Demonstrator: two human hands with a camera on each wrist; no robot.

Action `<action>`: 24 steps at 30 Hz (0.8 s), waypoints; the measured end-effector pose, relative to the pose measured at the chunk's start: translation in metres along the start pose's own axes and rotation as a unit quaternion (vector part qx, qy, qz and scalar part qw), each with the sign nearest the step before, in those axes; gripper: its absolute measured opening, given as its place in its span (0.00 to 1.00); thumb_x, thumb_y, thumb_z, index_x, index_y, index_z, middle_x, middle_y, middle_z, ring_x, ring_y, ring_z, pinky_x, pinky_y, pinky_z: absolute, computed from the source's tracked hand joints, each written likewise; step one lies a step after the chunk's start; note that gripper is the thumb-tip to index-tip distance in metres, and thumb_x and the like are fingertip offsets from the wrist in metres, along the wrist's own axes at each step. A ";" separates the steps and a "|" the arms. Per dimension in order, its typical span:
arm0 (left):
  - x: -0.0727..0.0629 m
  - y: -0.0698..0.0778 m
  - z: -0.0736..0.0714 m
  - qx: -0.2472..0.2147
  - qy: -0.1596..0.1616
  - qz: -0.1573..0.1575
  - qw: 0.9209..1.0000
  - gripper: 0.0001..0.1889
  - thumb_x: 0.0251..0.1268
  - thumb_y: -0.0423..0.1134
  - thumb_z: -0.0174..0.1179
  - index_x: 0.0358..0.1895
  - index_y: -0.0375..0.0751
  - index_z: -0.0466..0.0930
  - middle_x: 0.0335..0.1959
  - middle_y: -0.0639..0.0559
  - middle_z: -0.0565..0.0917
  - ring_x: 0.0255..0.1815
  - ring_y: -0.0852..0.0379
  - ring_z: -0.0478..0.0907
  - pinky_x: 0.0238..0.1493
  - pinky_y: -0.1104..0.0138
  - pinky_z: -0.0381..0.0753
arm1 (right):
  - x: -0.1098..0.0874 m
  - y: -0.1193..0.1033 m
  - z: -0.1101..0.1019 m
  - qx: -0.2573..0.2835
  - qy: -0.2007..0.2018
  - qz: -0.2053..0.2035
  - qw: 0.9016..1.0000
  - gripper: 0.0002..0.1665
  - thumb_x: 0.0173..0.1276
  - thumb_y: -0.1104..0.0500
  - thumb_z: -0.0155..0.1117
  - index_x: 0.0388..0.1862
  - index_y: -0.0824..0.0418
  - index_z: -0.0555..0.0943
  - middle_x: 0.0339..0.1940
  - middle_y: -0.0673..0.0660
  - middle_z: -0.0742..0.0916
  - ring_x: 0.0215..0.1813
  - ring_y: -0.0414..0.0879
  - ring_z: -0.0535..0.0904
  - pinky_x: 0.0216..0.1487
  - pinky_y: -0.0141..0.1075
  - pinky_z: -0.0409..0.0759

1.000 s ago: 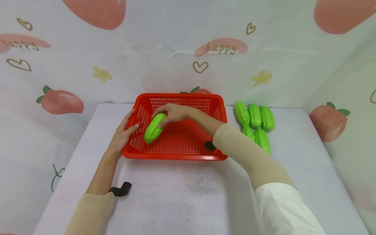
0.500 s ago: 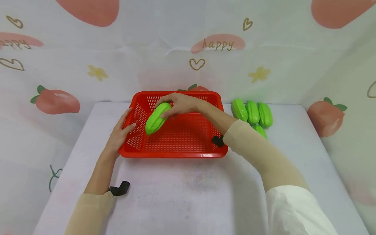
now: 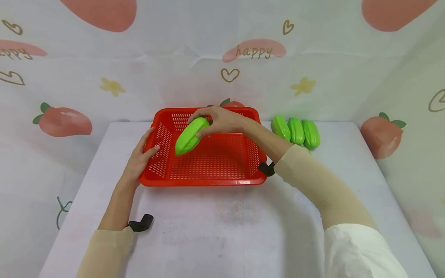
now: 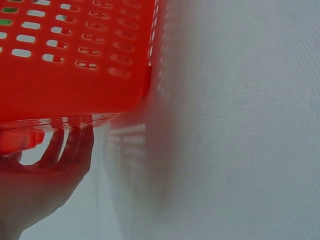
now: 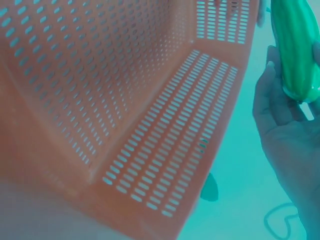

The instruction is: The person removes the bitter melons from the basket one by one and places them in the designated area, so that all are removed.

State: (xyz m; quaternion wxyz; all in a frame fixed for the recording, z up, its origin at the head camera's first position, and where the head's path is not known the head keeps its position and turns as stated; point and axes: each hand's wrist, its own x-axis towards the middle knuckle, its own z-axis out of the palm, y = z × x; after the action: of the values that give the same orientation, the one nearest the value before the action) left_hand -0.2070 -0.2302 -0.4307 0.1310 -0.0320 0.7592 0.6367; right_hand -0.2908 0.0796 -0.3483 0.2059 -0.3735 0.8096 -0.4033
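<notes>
A red plastic basket (image 3: 205, 182) with slotted walls stands on the table. At its left side my left hand (image 3: 137, 160) grips the rim, thumb over the edge and fingers on the outside; the left wrist view shows that hand (image 4: 47, 175) against the rim (image 4: 65, 95). Above the basket's left half, my right hand (image 3: 220, 120) holds a bright green, ridged gourd (image 3: 191, 137) between thumb and fingers, tilted and apart from the basket floor. The gourd (image 5: 299, 50) also appears in the right wrist view, with the fingers around it.
Several more green gourds (image 3: 296, 131) lie on the table to the right of the basket, some partly hidden by the right forearm. A printed cloth wall (image 3: 194, 85) rises close behind the basket. Black wrist pieces (image 3: 141, 223) sit on both wrists.
My right hand has lifted the gourd up and moved it a little to the right over the basket. The left hand keeps its place on the rim. The head view has shifted slightly.
</notes>
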 end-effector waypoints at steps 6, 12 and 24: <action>0.003 -0.002 -0.002 -0.002 0.000 -0.008 1.000 0.35 0.77 0.45 0.52 0.79 0.74 0.46 0.78 0.45 0.53 0.59 0.49 0.68 0.45 0.66 0.83 | -0.014 0.001 -0.002 -0.021 0.020 -0.004 1.000 0.23 0.62 0.49 0.73 0.56 0.42 0.80 0.49 0.43 0.82 0.47 0.42 0.76 0.49 0.38 0.75; 0.002 -0.002 -0.002 -0.002 -0.001 -0.007 1.000 0.35 0.76 0.46 0.52 0.79 0.74 0.46 0.78 0.45 0.53 0.57 0.50 0.69 0.43 0.67 0.83 | -0.032 -0.003 -0.007 -0.005 0.030 0.002 1.000 0.28 0.63 0.50 0.73 0.62 0.48 0.76 0.48 0.45 0.82 0.47 0.43 0.77 0.50 0.38 0.77; 0.000 0.000 -0.001 -0.013 0.001 -0.001 1.000 0.32 0.75 0.52 0.52 0.77 0.77 0.50 0.74 0.45 0.58 0.53 0.50 0.72 0.40 0.67 0.83 | -0.081 0.005 -0.020 0.077 0.074 0.005 0.994 0.25 0.67 0.57 0.70 0.62 0.52 0.77 0.50 0.54 0.80 0.43 0.50 0.82 0.48 0.41 0.81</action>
State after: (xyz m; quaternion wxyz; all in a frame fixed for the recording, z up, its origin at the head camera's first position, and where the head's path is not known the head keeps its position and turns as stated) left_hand -0.2069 -0.2311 -0.4306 0.1305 -0.0345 0.7508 0.6466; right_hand -0.2539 0.1536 -0.3379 0.1758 -0.3219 0.7906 -0.4903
